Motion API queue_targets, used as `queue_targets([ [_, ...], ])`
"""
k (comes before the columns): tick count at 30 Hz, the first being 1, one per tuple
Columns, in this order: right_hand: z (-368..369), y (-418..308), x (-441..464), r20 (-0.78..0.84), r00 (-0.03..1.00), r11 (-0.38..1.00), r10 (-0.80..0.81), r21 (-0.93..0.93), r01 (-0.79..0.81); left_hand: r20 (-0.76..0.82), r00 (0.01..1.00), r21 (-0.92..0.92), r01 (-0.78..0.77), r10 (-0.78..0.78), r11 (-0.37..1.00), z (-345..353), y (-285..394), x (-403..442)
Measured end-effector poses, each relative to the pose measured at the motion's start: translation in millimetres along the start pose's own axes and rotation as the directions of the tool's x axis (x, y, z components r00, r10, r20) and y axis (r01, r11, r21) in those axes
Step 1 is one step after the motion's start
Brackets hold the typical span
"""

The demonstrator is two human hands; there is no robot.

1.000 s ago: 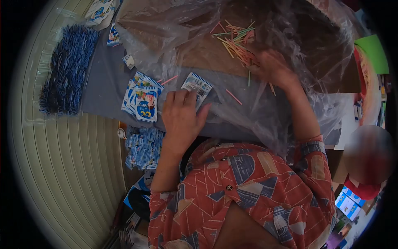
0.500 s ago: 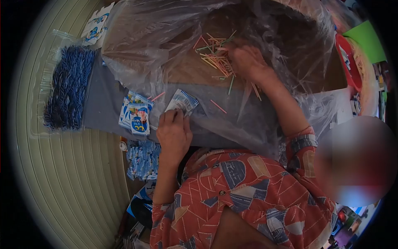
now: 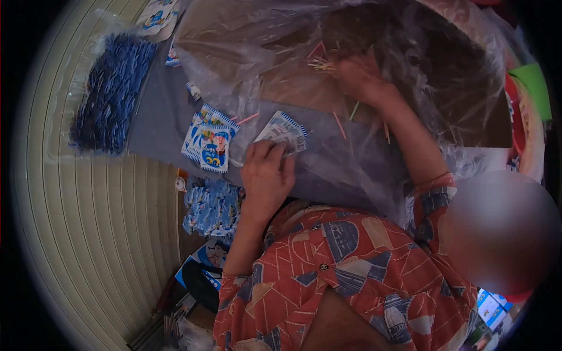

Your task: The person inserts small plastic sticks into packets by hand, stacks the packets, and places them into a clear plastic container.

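Observation:
My left hand (image 3: pixel 268 178) has its fingers bent over the lower edge of a white and blue printed packet (image 3: pixel 285 132) on the grey cloth. Just left of it lie several small blue and white packets (image 3: pixel 214 147), overlapping. My right hand (image 3: pixel 364 77), slightly blurred, is closed on a bunch of thin coloured sticks (image 3: pixel 321 63); their ends poke out left of its fingers, and its palm side is hidden. A few loose sticks lie nearer me, among them a pink stick (image 3: pixel 339 125) and a green stick (image 3: pixel 355 110).
Clear plastic sheeting (image 3: pixel 234 47) covers a brown surface (image 3: pixel 298 88) and part of the grey cloth (image 3: pixel 158 111). A plastic tray of dark blue packets (image 3: pixel 111 93) is at the left. More blue packets (image 3: pixel 213 205) hang or lie below the cloth's edge. A red container (image 3: pixel 516 117) stands far right.
The view has shifted, so things appear further right and higher. The spread of sticks is now a small bunch at my right hand. My left hand stays at the packet.

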State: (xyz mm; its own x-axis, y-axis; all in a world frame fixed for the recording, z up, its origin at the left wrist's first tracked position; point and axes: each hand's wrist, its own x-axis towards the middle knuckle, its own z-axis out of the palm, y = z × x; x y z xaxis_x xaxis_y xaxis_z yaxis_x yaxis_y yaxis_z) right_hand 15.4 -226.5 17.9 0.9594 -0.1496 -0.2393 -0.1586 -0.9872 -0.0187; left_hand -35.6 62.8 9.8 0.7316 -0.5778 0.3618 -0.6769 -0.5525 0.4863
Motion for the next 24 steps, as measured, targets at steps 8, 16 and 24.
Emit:
queue_targets([
  [8,20.0,1.5,-10.7,-0.337,0.938,0.995,-0.085,0.014,0.095,-0.114,0.972,0.182,-0.181,0.204,0.966,2.9,-12.4,10.2],
  [16,37.0,31.1,7.0,-0.215,0.976,0.998,-0.038,-0.062,0.025,-0.135,0.984,0.238,-0.079,0.113,0.968,14.5,-22.4,-3.6],
  [24,42.4,39.7,-2.1,-0.448,0.845,-0.083,0.294,0.868,0.489,-0.144,0.987,0.077,-0.063,0.074,0.995,7.2,-28.6,3.9],
])
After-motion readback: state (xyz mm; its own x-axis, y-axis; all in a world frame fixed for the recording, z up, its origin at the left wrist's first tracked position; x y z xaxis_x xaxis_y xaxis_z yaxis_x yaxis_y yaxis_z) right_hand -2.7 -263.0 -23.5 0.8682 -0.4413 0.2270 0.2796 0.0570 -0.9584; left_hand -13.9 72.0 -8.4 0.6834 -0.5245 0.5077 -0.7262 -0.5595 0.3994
